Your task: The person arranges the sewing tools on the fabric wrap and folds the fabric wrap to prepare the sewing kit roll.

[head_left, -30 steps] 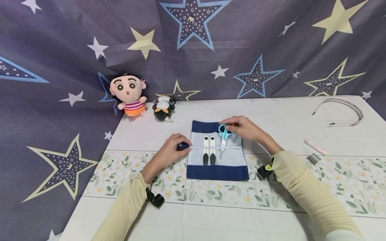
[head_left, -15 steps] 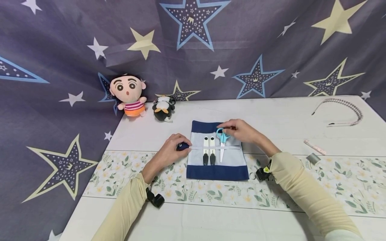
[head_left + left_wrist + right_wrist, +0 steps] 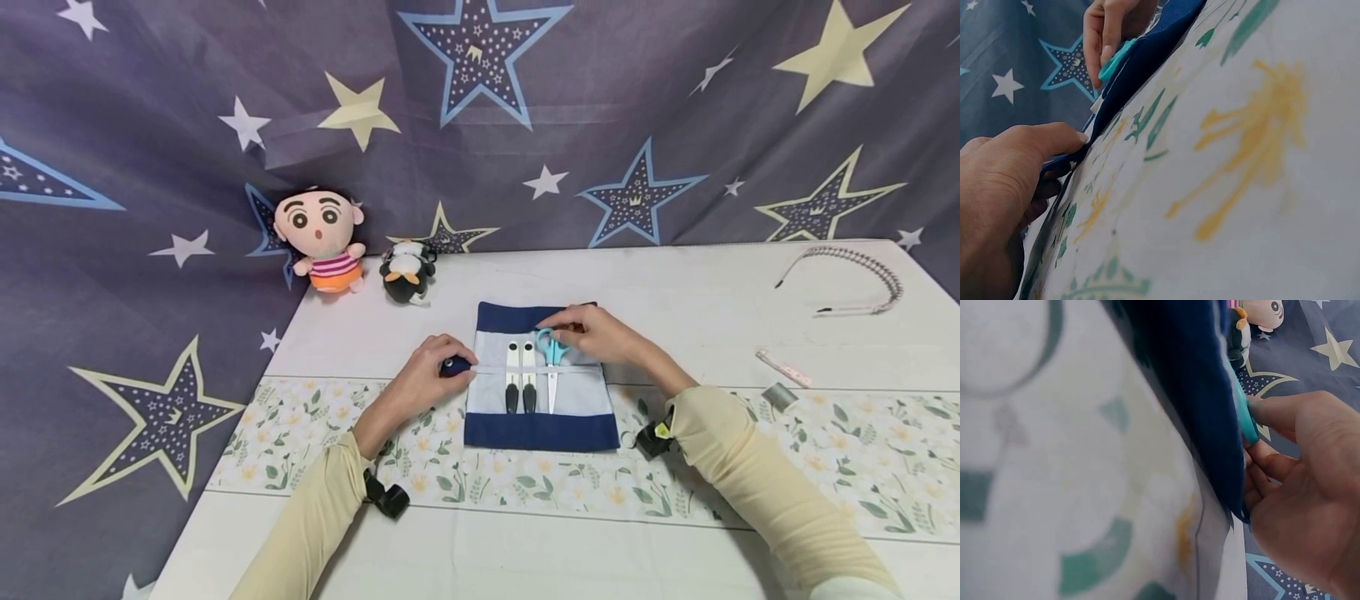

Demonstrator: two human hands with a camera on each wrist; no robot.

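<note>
A navy and pale-grey fabric roll-up pouch [image 3: 540, 432] lies unfolded on the table. A thin elastic band [image 3: 491, 367] runs across its middle. Two cream tools with black tips [image 3: 513, 375] lie side by side at the band. To their right are scissors [image 3: 552, 354] with turquoise handles, blades pointing toward the near flap. My right hand [image 3: 600, 333] pinches the scissors by the handle rings. Whether the blades are beneath the band, I cannot tell. On the left, my left hand [image 3: 423, 375] pinches a navy tab [image 3: 455, 365] at the pouch's edge.
A plush doll [image 3: 322, 242] and a penguin plush [image 3: 407, 271] stand at the back left. Off to the right are a headband [image 3: 888, 279], a pink strip-like item [image 3: 783, 367] and a small grey cylinder [image 3: 780, 397]. A star-print curtain [image 3: 480, 167] hangs behind the table.
My right hand has moved the scissors toward the near flap and slightly left, and their blades have straightened beside the cream tools. The left hand has stayed on the tab.
</note>
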